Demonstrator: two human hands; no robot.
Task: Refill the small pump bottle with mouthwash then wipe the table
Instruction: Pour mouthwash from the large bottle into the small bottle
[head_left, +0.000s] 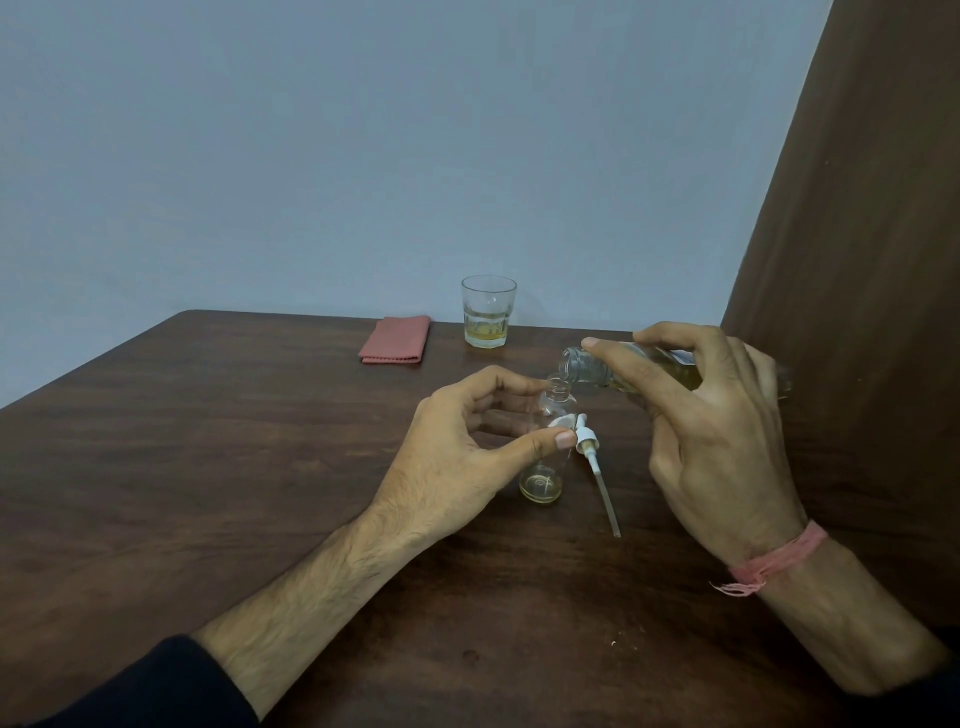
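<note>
- The small pump bottle (545, 457), clear and uncapped, stood upright on the dark wooden bench (208, 441); a shallow layer of yellow liquid lay at its bottom.
- The left hand (467, 452) curled round this bottle, thumb on the near side and fingers on the far side, steadying it.
- The right hand (711, 421) gripped the mouthwash bottle (597, 366), a larger clear bottle tipped nearly level, its open mouth just above and right of the small bottle's neck; yellow liquid showed inside it beneath the fingers.
- The pump head (584, 439), white with a long dip tube (608, 499), lay on the bench just right of the small bottle, the tube pointing toward the viewer.
- A glass tumbler (488, 312) holding a little yellow liquid stood behind the small bottle, near the far edge of the bench.
- A folded pink cloth (396, 339) lay behind and left of the small bottle, beside the tumbler.
- A pink thread band (779, 558) circled the right wrist.
</note>
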